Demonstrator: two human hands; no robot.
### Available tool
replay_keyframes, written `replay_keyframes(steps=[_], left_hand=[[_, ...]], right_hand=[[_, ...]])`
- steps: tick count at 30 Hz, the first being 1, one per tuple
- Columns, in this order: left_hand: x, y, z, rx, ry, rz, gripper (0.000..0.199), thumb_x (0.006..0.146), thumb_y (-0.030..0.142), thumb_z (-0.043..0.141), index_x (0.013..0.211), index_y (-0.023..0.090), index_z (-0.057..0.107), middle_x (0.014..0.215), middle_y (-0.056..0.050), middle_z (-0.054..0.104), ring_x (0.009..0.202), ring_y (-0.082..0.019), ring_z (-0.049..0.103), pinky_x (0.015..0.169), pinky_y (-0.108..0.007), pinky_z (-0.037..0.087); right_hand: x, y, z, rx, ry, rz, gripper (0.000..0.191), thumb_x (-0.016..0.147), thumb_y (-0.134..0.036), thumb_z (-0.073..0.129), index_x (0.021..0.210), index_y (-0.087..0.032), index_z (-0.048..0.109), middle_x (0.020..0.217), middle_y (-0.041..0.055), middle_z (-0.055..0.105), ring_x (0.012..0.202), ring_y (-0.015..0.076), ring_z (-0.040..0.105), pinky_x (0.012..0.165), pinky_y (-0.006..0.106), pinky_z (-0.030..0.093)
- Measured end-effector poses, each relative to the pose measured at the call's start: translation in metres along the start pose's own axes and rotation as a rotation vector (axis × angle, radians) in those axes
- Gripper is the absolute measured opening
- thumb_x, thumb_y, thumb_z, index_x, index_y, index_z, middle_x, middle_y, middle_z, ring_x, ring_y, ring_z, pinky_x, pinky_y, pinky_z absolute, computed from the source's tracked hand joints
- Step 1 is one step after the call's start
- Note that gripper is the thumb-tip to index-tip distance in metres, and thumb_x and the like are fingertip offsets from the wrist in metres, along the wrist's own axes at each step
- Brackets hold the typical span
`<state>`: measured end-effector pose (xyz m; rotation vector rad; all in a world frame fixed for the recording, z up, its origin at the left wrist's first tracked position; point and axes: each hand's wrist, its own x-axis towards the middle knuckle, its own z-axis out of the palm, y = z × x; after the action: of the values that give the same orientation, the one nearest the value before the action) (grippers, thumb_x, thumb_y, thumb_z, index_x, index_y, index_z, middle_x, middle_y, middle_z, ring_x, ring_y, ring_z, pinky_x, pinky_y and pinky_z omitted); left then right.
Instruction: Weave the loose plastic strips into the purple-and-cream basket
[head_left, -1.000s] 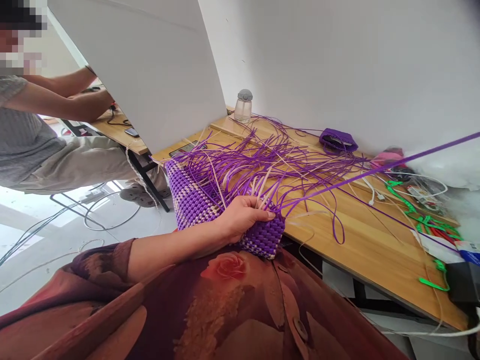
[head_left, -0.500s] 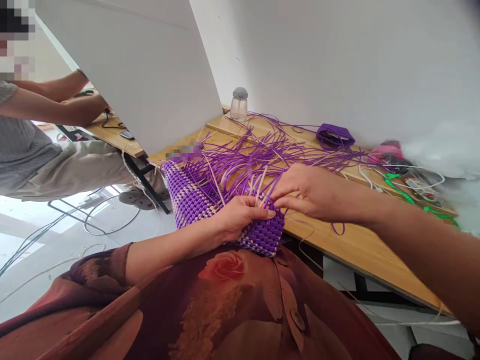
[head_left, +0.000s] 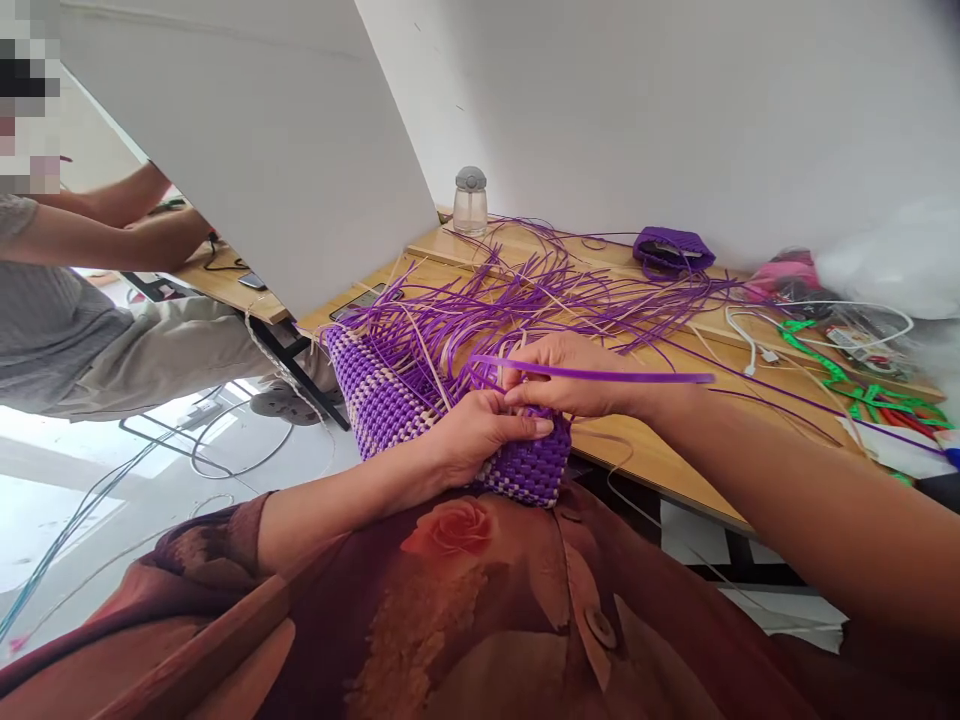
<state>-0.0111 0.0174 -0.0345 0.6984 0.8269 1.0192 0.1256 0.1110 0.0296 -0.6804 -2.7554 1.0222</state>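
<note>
A half-woven purple and cream basket (head_left: 382, 400) rests against my lap and the table's edge, its loose strips (head_left: 480, 300) fanning out over the tabletop. My left hand (head_left: 484, 430) grips the basket's near edge, thumb on the outside and fingers behind the weave, partly hidden. Just above it my right hand (head_left: 574, 375) is closed, thumb and forefinger pinching a purple strip (head_left: 637, 377). The free end of that strip runs back to the right across the hand. Both hands' fingertips nearly meet at the basket's rim.
A clear bottle with a grey lid (head_left: 470, 203) stands at the back. Behind the strips lies a small purple woven pouch (head_left: 673, 250). A white cable (head_left: 742, 345) and green tape (head_left: 817, 360) lie at the right. Another person's forearm (head_left: 112, 245) shows beyond a white partition (head_left: 247, 130).
My right hand has moved left to the basket's rim, beside my left hand. A purple strip now lies across it, pointing right. My left hand keeps its grip.
</note>
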Motion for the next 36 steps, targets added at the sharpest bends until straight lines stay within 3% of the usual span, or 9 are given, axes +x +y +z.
replay_keyframes(steps=[6,14,18,21,24,28,30,33,36], left_hand=[[0.000,-0.001,-0.006,-0.082,0.027,-0.013,0.033,0.060,0.026,0.090,0.086,0.010,0.077,0.076,-0.006,0.075,0.069,-0.013,0.066,0.075,-0.026,0.050],[-0.002,0.000,-0.004,-0.133,0.055,-0.044,0.031,0.061,0.020,0.089,0.087,0.011,0.076,0.077,-0.005,0.075,0.070,-0.014,0.067,0.076,-0.027,0.051],[-0.002,0.000,-0.006,-0.128,0.075,-0.030,0.030,0.060,0.017,0.088,0.087,0.010,0.076,0.076,-0.005,0.074,0.070,-0.012,0.065,0.077,-0.025,0.050],[-0.001,0.000,-0.008,-0.101,0.109,0.023,0.025,0.058,0.017,0.088,0.077,0.010,0.073,0.071,-0.003,0.071,0.065,-0.010,0.062,0.071,-0.023,0.047],[-0.001,-0.001,-0.007,-0.054,0.162,0.111,0.025,0.059,0.019,0.088,0.063,0.013,0.063,0.062,0.001,0.065,0.059,-0.008,0.056,0.063,-0.022,0.042],[-0.002,-0.002,-0.002,-0.074,0.198,0.163,0.032,0.057,0.019,0.088,0.063,0.015,0.058,0.061,0.002,0.062,0.058,-0.009,0.054,0.061,-0.022,0.040],[-0.003,-0.003,0.001,-0.099,0.200,0.154,0.035,0.055,0.019,0.089,0.064,0.016,0.055,0.060,0.003,0.061,0.057,-0.009,0.054,0.059,-0.022,0.040],[-0.004,-0.004,0.004,-0.098,0.209,0.152,0.036,0.057,0.021,0.088,0.065,0.016,0.053,0.059,0.004,0.059,0.055,-0.009,0.052,0.057,-0.022,0.039],[-0.004,-0.005,0.005,-0.079,0.216,0.178,0.037,0.057,0.022,0.088,0.065,0.016,0.051,0.058,0.004,0.057,0.055,-0.008,0.050,0.056,-0.021,0.037]], right_hand=[[0.007,0.016,0.003,0.163,-0.037,0.029,0.017,0.080,-0.034,0.066,0.083,-0.017,0.069,0.074,-0.0007,0.062,0.069,0.0120,0.051,0.059,0.023,0.036],[0.016,0.029,0.013,0.259,-0.030,-0.009,0.026,0.079,-0.043,0.069,0.080,-0.017,0.068,0.066,-0.0022,0.058,0.061,0.0103,0.046,0.054,0.022,0.033],[0.020,0.028,0.016,0.321,-0.032,0.025,0.027,0.076,-0.043,0.071,0.078,-0.017,0.067,0.067,-0.0023,0.058,0.060,0.0099,0.047,0.054,0.022,0.035],[0.016,0.019,0.009,0.293,-0.016,0.062,0.023,0.080,-0.038,0.066,0.077,-0.016,0.067,0.070,-0.0011,0.061,0.060,0.0096,0.049,0.055,0.023,0.037],[-0.005,0.006,0.001,0.180,0.089,0.088,0.023,0.087,-0.036,0.059,0.087,-0.016,0.070,0.076,0.0010,0.067,0.062,0.0111,0.055,0.057,0.024,0.040],[-0.050,-0.013,0.009,-0.241,0.505,-0.057,0.022,0.088,-0.029,0.062,0.106,-0.021,0.071,0.097,0.0043,0.073,0.089,0.0197,0.064,0.081,0.034,0.046],[-0.069,-0.019,0.024,-0.483,0.651,-0.160,0.015,0.087,-0.031,0.066,0.097,-0.023,0.073,0.095,0.0044,0.074,0.096,0.0238,0.061,0.091,0.040,0.042],[-0.080,-0.022,0.051,-0.656,0.666,-0.200,0.012,0.088,-0.034,0.069,0.085,-0.022,0.073,0.086,0.0034,0.073,0.092,0.0244,0.058,0.089,0.042,0.038],[-0.075,-0.018,0.070,-0.712,0.700,-0.223,0.010,0.090,-0.028,0.067,0.090,-0.020,0.073,0.089,0.0040,0.073,0.090,0.0237,0.057,0.085,0.042,0.038]])
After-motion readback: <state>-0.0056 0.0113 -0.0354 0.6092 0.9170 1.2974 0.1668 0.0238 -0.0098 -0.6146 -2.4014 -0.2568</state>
